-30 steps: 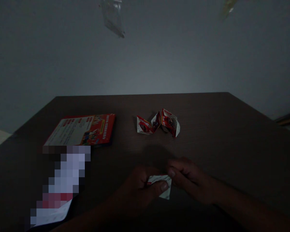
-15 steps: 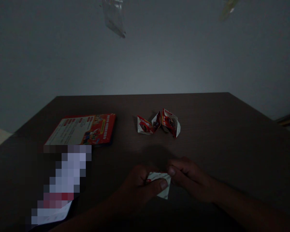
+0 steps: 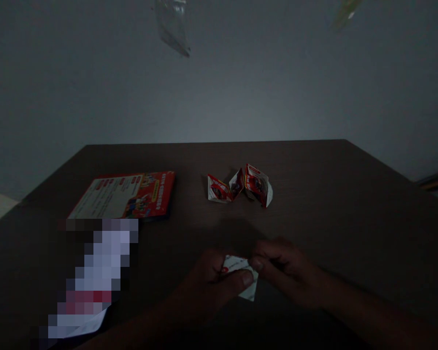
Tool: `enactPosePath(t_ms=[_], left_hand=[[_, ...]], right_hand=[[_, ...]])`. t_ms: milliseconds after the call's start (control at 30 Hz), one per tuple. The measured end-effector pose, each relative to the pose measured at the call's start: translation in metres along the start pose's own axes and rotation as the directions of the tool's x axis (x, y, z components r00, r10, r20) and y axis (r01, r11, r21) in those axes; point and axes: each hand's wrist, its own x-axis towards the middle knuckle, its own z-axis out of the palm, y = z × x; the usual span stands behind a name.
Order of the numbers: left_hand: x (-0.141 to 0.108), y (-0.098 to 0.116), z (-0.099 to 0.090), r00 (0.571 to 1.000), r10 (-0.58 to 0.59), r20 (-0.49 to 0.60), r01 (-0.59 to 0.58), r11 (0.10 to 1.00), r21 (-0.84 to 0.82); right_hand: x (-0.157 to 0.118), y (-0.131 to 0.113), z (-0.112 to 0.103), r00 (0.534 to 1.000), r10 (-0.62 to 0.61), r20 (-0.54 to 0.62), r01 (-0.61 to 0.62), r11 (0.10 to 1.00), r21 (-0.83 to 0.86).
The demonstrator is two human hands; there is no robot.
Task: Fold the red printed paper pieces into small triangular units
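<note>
Near the front of the dark table, a small folded paper (image 3: 248, 291), whitish with printing and a red mark, is held between both hands. My left hand (image 3: 219, 282) grips it from the left, thumb lying across its face. The fingertips of my right hand (image 3: 288, 270) pinch its upper right corner. Farther back stands a folded red-and-white paper piece (image 3: 257, 184) with zigzag, pointed sections; it touches neither hand.
A red and white printed book or box (image 3: 153, 197) lies at the left of the table (image 3: 314, 170). In front of it is a pixelated bright object (image 3: 102, 267). Clear plastic (image 3: 173, 26) hangs on the wall behind.
The folded paper has tilted slightly between my hands, its upper left edge now a little higher. My right fingertips have shifted slightly left along its corner.
</note>
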Motion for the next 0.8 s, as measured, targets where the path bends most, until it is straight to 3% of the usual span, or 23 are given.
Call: enactPosePath(t_ms=[133,233,400,633,800], left_hand=[[-0.0009,0.0021,0.0016,0.998,0.031,-0.045,-0.032,0.999,-0.021],[-0.0023,0.0024,0.0019,0.997,0.042,-0.06,-0.038,0.997,0.063],[-0.0036,0.0009,0.0032,0.99,0.007,-0.142,0.008,0.995,0.104],[-0.0038,0.0077,0.0055,0.994,0.07,-0.078,-0.063,0.994,0.089],[-0.0036,0.0082,0.0071,0.987,0.093,-0.134,-0.085,0.994,0.067]], right_hand=[[-0.0012,-0.0012,-0.0007,1.0,-0.001,0.018,0.001,1.0,0.01],[-0.0016,-0.0015,-0.0005,0.999,-0.008,0.033,0.007,0.999,0.036],[-0.0006,-0.0002,-0.0005,0.999,0.017,0.049,-0.02,0.998,0.061],[-0.0001,-0.0011,-0.0006,0.998,-0.005,0.059,0.0,0.996,0.088],[-0.002,0.0001,0.0015,0.999,-0.005,0.047,0.002,0.998,0.062]])
